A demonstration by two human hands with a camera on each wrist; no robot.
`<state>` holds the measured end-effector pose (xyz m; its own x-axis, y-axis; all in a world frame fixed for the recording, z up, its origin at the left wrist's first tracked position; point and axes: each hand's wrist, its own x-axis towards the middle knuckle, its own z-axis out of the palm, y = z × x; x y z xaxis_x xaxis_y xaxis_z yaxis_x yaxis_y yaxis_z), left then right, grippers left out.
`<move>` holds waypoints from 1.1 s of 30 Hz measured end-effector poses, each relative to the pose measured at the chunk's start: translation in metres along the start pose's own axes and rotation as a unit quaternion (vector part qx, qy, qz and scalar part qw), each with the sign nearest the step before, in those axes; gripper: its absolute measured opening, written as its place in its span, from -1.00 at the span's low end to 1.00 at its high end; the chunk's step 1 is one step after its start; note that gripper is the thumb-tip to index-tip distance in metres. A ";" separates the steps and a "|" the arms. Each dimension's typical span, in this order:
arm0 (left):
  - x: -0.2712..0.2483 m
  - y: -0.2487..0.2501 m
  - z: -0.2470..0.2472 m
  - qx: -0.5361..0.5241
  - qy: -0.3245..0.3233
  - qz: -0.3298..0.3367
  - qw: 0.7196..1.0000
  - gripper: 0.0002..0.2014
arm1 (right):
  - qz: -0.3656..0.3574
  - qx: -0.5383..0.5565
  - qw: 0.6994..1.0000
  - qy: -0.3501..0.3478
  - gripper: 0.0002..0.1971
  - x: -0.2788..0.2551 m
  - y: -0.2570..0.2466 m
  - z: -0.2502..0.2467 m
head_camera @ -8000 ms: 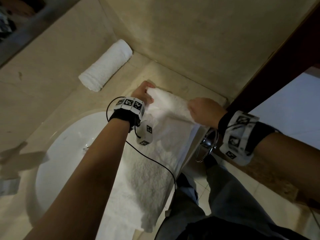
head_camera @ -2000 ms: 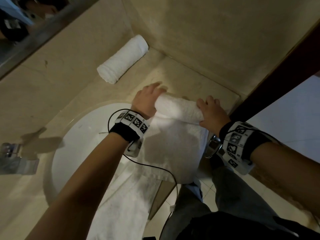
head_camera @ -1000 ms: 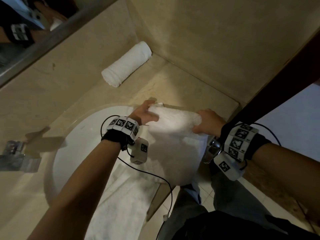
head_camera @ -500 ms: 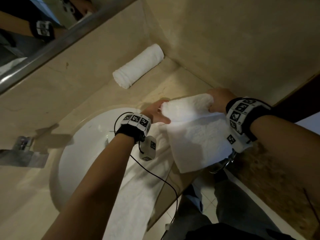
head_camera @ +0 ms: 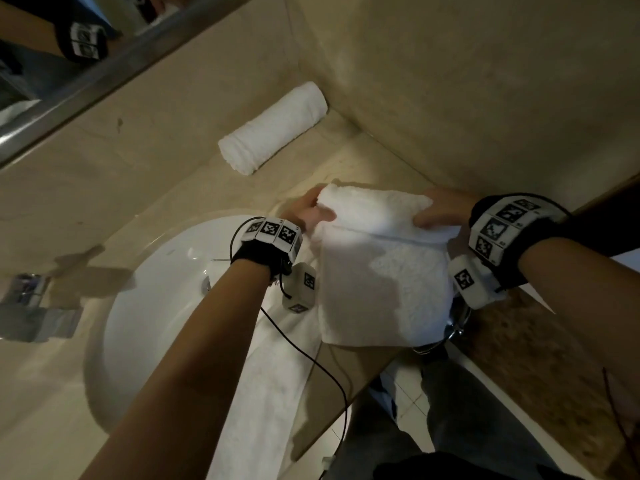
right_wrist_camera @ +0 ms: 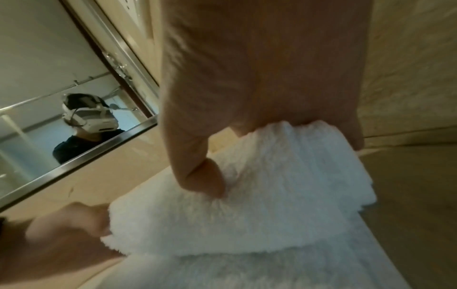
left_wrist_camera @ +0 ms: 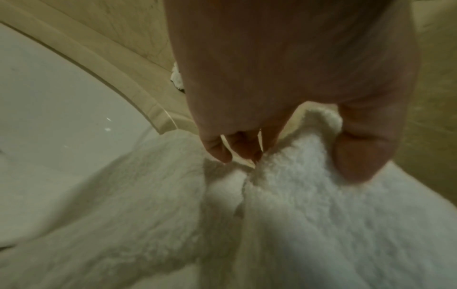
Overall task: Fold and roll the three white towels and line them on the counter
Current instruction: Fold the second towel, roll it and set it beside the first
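1. Left hand: its grip pinches the left end of the folded towel, thumb on top and fingers tucked under the fold, as the left wrist view confirms.
2. Right hand: its grip pinches the right end of the same fold, thumb pressed on the upper face, fingers curled round the far edge.
3. The folded towel lies on the surface to the right of the sink. Its far edge is doubled over into a thick band between the two hands; the near part reaches the front edge of the surface and overhangs it.
4. A rolled towel lies at the back of the surface, against the rear wall and close to the corner, well apart from both hands.
5. A third towel lies unrolled, draped from beside the left wrist along the sink rim toward the person. The folded towel overlaps its far end.
6. A tap stands at the left of the sink.
7. A mirror with a metal frame runs above the rear wall; it reflects a banded wrist.
8. A metal ring hangs under the front edge of the surface, below the right wrist.
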<state>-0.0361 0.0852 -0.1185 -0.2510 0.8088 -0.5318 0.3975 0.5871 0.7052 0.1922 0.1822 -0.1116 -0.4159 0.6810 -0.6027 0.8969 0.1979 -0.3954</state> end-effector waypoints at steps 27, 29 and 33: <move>-0.054 -0.033 -0.002 0.078 0.027 -0.101 0.991 -0.45 | 0.066 0.393 0.911 0.109 -0.72 -0.051 -0.025 -0.010; -0.056 -0.043 0.002 0.095 0.057 -0.121 0.986 -0.36 | 0.071 0.310 0.937 0.145 -0.58 -0.048 -0.025 -0.009; -0.057 -0.048 0.005 0.096 0.058 -0.103 0.988 -0.29 | 0.064 0.162 0.971 0.166 -0.37 -0.043 -0.031 -0.004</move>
<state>-0.0366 0.0107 -0.1236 -0.4394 0.6785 -0.5887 0.4855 0.7308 0.4799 0.1833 0.1493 -0.0707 -0.1849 0.8856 -0.4261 0.8216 -0.0986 -0.5615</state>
